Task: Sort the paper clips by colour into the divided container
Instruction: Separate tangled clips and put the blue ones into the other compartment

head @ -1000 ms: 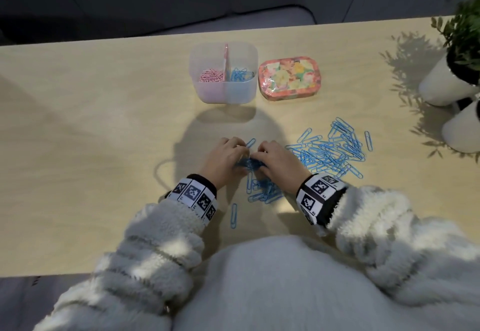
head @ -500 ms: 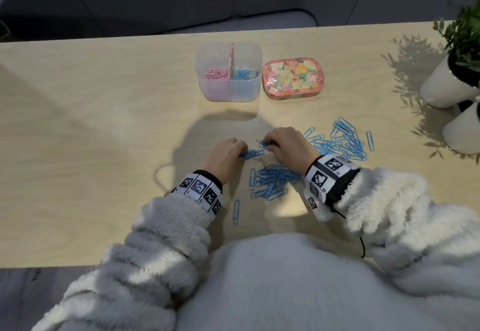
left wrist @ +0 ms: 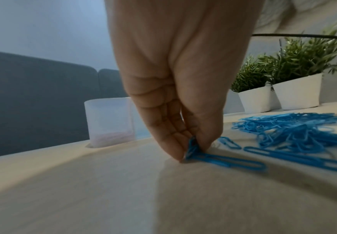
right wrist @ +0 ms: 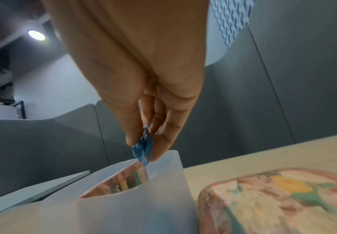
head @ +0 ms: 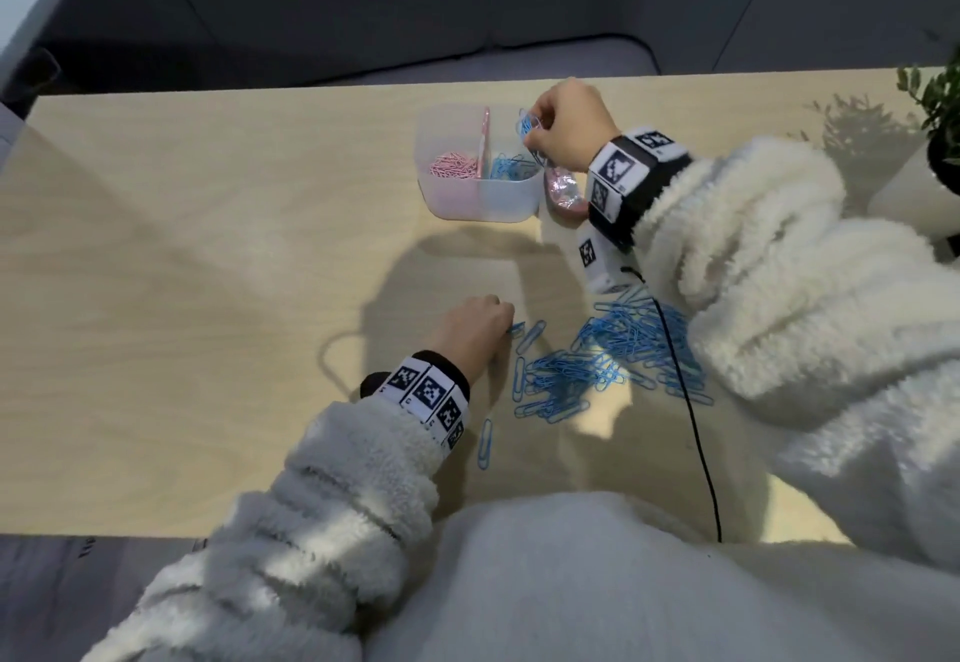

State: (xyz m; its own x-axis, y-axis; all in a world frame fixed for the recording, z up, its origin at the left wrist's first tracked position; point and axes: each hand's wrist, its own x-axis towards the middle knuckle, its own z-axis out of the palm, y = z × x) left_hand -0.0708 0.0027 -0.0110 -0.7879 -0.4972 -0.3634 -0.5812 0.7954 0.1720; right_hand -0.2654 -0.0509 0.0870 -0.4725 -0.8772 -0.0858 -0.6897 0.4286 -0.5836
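The translucent divided container (head: 457, 204) stands at the table's far middle, with pink clips (head: 453, 166) in its left half and blue clips (head: 511, 167) in its right half. Above the right half my right hand (head: 540, 133) pinches a small bunch of blue clips (right wrist: 143, 148). A loose heap of blue paper clips (head: 597, 360) lies on the table near me. At its left edge my left hand (head: 506, 323) pinches a few blue clips (left wrist: 192, 148) against the tabletop, and a single blue clip (head: 484, 443) lies apart by my left wrist.
A flowered pink tin (right wrist: 280, 201) sits just right of the container, mostly hidden by my right wrist in the head view. Two white pots with green plants (left wrist: 280, 93) stand at the table's right edge. A black cable (head: 696, 432) runs from my right wrist across the heap.
My right hand has left the heap and risen to the container's right half, carrying blue clips. The left hand stays at the heap's left edge, still pinching clips.
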